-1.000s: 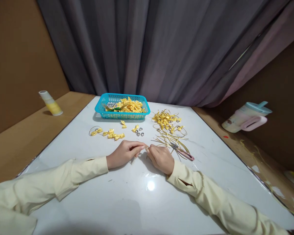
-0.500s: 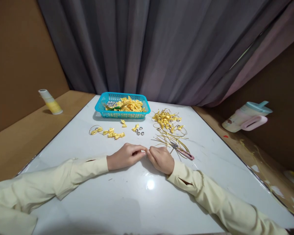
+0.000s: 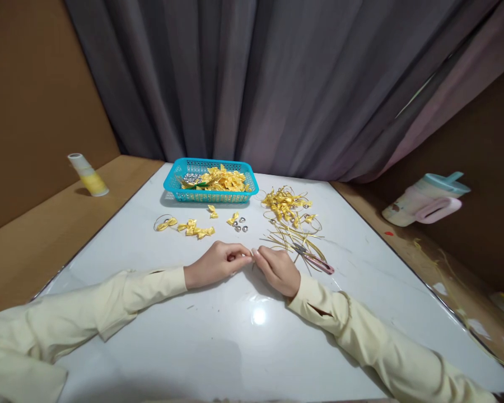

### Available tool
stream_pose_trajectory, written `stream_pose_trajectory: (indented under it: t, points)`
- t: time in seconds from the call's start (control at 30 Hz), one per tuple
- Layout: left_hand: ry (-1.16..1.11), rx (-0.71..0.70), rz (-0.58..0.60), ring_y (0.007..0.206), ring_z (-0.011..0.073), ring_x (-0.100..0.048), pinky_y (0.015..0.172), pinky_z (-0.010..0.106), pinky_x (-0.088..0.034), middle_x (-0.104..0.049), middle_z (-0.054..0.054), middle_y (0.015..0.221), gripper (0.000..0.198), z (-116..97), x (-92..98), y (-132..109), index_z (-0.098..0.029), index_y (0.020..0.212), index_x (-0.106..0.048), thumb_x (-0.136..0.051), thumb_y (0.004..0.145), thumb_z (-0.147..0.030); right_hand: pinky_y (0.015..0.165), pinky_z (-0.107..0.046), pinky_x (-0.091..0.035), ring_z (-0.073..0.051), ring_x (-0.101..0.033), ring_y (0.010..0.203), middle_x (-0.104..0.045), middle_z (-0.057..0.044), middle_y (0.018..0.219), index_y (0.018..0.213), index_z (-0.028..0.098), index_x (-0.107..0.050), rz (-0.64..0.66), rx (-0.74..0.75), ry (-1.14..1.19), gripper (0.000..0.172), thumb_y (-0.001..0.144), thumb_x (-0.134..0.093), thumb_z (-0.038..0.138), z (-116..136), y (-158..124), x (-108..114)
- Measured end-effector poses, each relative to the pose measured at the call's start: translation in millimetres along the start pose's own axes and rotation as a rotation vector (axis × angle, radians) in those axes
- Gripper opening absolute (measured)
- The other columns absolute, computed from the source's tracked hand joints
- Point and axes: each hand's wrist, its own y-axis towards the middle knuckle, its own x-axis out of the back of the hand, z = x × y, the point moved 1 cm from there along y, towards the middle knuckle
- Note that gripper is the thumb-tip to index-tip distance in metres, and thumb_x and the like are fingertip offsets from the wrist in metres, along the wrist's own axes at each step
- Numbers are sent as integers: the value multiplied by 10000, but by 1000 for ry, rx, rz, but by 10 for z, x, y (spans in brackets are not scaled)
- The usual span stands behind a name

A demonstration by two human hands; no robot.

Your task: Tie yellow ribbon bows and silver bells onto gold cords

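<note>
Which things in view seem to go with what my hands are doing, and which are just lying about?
Probably part of the work: yellow bows, small silver pieces, gold strands, pink-handled tool, blue basket of bows and silver pieces.

Apparently just lying about, off the white tabletop: lidded cup, yellow-and-white bottle, red scrap.

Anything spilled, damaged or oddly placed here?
Nothing looks spilled or damaged. The lidded mug at right and white-and-yellow cylinder at left seem to lean, probably lens distortion. A small red scrap near the mug looks stray, unlike the yellow bows.
</note>
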Motion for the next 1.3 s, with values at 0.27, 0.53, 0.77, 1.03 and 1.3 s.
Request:
stream_pose_trajectory:
  t: [0.27, 0.53, 0.77, 1.03, 1.3]
  points:
    - [-200, 134, -37, 442, 69, -359, 438, 187, -273, -421, -68, 466, 237, -56, 26, 36, -114, 811, -635, -562, 793, -339, 606, -213, -398, -109, -509, 579, -540, -6, 620, 783, 172, -541, -12, -156, 243, 361, 965, -272, 330, -13, 26, 79]
    - [-225, 152, -36, 441, 72, -366, 444, 191, -281, -425, -67, 463, 258, -54, 27, 17, -108, 838, -642, -567, 786, -350, 513, -207, -348, -98, -444, 493, -538, 6, 552, 930, 133, -613, 80, -133, 353, 354, 909, -392, 408, -64, 3, 23]
    - [-177, 141, -38, 455, 76, -375, 449, 192, -277, -432, -60, 475, 272, -51, 27, 13, -110, 861, -650, -560, 792, -357, 460, -195, -299, -80, -377, 442, -479, 30, 492, 820, 138, -633, 27, -178, 324, 311, 884, -439, 373, -71, 4, 8]
    - [-75, 79, -69, 455, 82, -396, 446, 193, -292, -454, -49, 484, 259, -1, 24, 17, -124, 858, -651, -546, 810, -356, 460, -189, -296, -70, -377, 451, -481, 30, 499, 706, 141, -600, 17, -191, 329, 289, 867, -470, 342, -59, 19, 9]
    - [-106, 111, -74, 455, 81, -396, 439, 189, -290, -445, -55, 498, 259, -1, 31, 14, -129, 884, -635, -544, 812, -361, 427, -188, -269, -67, -318, 419, -410, 67, 463, 885, 124, -581, 17, -287, 369, 262, 837, -512, 372, -31, 43, 14]
